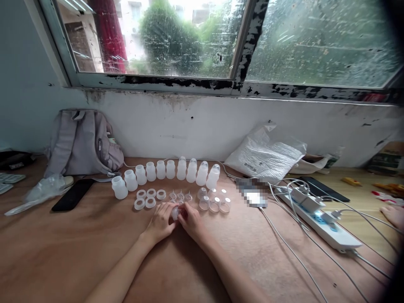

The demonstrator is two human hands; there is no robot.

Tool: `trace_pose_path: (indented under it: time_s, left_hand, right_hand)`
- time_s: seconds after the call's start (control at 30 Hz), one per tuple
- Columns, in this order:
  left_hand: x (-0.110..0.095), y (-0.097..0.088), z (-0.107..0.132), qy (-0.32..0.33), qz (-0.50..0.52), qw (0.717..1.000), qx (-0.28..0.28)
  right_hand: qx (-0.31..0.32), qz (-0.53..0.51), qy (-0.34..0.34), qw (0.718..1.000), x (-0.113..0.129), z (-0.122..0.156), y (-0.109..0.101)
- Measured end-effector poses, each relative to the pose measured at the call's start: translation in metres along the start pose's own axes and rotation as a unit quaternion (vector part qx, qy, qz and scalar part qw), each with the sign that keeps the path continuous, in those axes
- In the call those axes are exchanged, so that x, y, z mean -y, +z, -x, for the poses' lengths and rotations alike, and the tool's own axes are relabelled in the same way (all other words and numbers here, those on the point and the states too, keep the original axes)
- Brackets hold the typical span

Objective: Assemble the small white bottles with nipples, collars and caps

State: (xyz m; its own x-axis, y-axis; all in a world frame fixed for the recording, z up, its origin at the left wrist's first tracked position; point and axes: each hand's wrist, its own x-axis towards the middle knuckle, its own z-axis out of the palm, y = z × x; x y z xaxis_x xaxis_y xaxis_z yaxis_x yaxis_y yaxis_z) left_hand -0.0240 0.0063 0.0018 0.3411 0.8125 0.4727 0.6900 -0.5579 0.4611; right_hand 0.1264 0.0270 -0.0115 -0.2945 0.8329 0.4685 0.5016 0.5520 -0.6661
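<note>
My left hand (162,221) and my right hand (190,219) meet at the table's middle. Between them, both sets of fingers grip a translucent bottle collar ring (175,213), tilted on edge; whether a nipple sits inside it I cannot tell. Just beyond my fingers stand clear bottle nipples (180,196), some partly hidden by the hands. Left of these lie several white collar rings (150,202). Clear dome caps (214,205) are grouped to the right. Behind, milky baby bottles form an arc: open-necked ones (140,174) on the left, capped ones (202,173) on the right.
A grey backpack (78,141), a black phone (72,195) and a plastic bag (47,189) are on the left. To the right lie a silvery packing bag (268,151), a power strip (328,227) with trailing cables and a dark tablet-like slab (325,188). Another person's hand (393,215) shows at the right edge.
</note>
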Motion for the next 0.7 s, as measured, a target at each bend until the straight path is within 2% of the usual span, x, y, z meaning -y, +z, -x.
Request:
trace_pose_path:
  time_s: [0.37,0.7]
  left_hand:
    - [0.002,-0.001,0.001,-0.016,-0.035,0.999,0.014]
    - [0.013,0.000,-0.001,-0.023,-0.073,0.997,-0.016]
  right_hand:
    - [0.007,-0.007,-0.001,1.000,0.000,0.002,0.005]
    - [0.024,0.030,-0.002,0.999,0.009,0.005,-0.002]
